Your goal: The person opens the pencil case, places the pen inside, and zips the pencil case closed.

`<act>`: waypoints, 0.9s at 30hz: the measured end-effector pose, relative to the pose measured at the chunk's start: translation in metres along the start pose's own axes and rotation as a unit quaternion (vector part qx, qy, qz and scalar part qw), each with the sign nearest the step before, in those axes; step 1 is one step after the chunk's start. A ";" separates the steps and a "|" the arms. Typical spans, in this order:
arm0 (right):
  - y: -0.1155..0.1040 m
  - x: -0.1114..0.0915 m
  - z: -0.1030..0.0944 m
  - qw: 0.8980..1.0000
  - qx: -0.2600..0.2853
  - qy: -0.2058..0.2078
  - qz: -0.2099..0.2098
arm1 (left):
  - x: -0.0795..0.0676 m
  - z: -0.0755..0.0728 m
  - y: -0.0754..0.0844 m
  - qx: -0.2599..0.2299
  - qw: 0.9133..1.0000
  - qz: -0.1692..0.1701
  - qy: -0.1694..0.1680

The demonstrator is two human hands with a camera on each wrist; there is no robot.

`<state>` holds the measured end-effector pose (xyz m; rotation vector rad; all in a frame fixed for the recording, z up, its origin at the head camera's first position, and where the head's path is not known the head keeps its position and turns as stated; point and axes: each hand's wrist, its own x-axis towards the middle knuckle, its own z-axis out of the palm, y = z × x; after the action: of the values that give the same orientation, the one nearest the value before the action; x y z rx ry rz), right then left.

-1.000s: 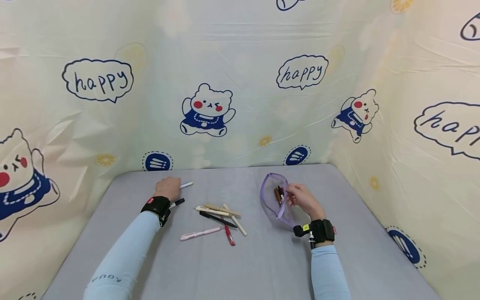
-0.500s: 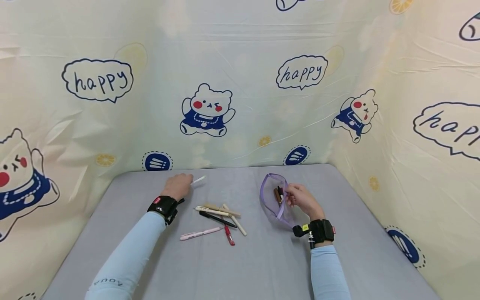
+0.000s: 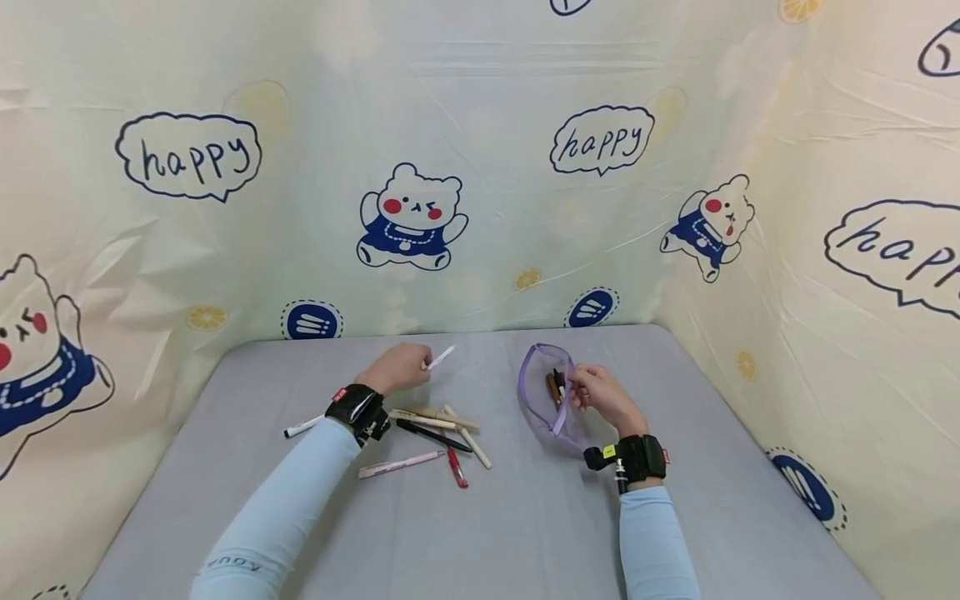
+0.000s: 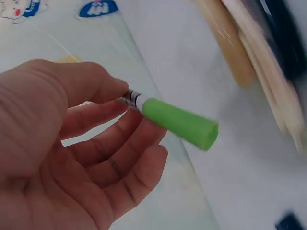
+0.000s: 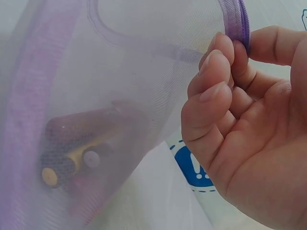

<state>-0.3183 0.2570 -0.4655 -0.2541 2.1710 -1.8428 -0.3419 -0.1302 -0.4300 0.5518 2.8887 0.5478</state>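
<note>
My left hand (image 3: 397, 368) is raised over the back of the table. Its thumb and fingers pinch a slim white marker (image 3: 442, 357), whose green end (image 4: 180, 122) sticks out beyond the fingertips in the left wrist view. On the right, my right hand (image 3: 606, 398) grips the zippered edge (image 5: 236, 24) of a see-through mesh pouch (image 3: 527, 377) with purple trim, its mouth held apart. Inside the pouch lie several pens, among them a brown one (image 5: 79, 127). The lower part of the pouch is blurred by the mesh in the right wrist view.
Between the hands lies a loose pile: beige pens (image 3: 468, 437), a black pen (image 3: 432, 435), a red pen (image 3: 457, 468) and a pink pen (image 3: 401, 464). Another white marker (image 3: 302, 427) lies partly under my left forearm. A printed curtain (image 3: 510, 208) hangs behind the grey table (image 3: 525, 533).
My left hand has moved right with the white marker, lifting it toward the pouch. The marker left of my forearm has come into view. My right hand and the pouch have stayed put.
</note>
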 end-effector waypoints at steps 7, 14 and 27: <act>-0.003 0.001 0.000 1.000 -0.002 -0.006 0.002 | 0.007 0.007 0.031 -0.051 0.998 0.021 -0.010; -0.002 0.000 0.002 1.000 -0.004 0.004 0.000 | 0.023 0.024 0.062 -0.141 0.989 -0.024 -0.022; -0.002 0.000 0.003 1.000 -0.010 0.008 -0.002 | 0.051 0.053 0.111 -0.251 0.966 -0.057 -0.041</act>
<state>-0.3177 0.2541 -0.4636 -0.2480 2.2014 -1.8331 -0.3411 0.0023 -0.4407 0.3171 2.5355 1.1549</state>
